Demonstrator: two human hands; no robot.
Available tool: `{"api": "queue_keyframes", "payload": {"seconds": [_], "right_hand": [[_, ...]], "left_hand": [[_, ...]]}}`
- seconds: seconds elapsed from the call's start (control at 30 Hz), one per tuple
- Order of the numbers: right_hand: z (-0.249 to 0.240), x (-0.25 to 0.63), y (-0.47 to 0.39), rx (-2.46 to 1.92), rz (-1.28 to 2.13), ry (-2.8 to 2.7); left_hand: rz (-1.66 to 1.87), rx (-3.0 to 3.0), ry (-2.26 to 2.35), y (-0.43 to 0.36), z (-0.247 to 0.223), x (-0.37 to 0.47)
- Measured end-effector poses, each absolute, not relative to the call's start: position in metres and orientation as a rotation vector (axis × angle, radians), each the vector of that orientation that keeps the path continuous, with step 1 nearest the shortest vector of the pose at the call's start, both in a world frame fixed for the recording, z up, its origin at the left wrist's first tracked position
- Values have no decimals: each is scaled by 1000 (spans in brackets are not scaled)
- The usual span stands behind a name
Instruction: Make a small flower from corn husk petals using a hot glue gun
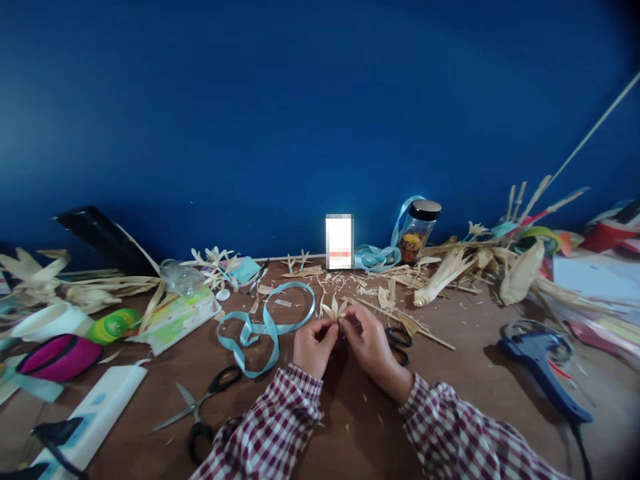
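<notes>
Both of my hands meet at the middle of the brown table point(450, 393) and pinch a small pale corn-husk flower point(334, 309) between their fingertips. My left hand point(313, 347) grips its base from the left, my right hand point(369, 342) from the right. Checked red-and-white sleeves cover both forearms. A light blue ribbon point(260, 327) lies looped just left of my left hand. Black scissors point(400, 339) lie partly hidden behind my right hand.
Open scissors point(200, 403) lie at the near left. A blue glue gun point(543, 363) rests at the right. Corn husks point(443, 275), a glass jar point(419, 230), finished husk flowers point(215, 260), tape rolls and paper packs crowd the table's back and sides against a blue wall.
</notes>
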State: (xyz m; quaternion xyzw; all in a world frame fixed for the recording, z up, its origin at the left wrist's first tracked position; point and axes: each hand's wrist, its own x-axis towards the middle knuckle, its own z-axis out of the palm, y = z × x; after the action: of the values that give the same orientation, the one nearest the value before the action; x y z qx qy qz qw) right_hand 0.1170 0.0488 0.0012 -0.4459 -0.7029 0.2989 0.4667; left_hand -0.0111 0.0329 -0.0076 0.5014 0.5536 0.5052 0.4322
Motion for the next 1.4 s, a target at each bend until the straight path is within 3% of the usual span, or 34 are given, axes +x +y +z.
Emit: {"api": "queue_keyframes", "payload": {"seconds": [0.4, 1.4], "right_hand": [[-1, 116, 49, -1054, 800, -1765], [-1, 117, 45, -1041, 838, -1747]], "left_hand": [[1319, 1641, 1635, 29, -9, -20], [1261, 1614, 1582, 26, -18, -19]]}}
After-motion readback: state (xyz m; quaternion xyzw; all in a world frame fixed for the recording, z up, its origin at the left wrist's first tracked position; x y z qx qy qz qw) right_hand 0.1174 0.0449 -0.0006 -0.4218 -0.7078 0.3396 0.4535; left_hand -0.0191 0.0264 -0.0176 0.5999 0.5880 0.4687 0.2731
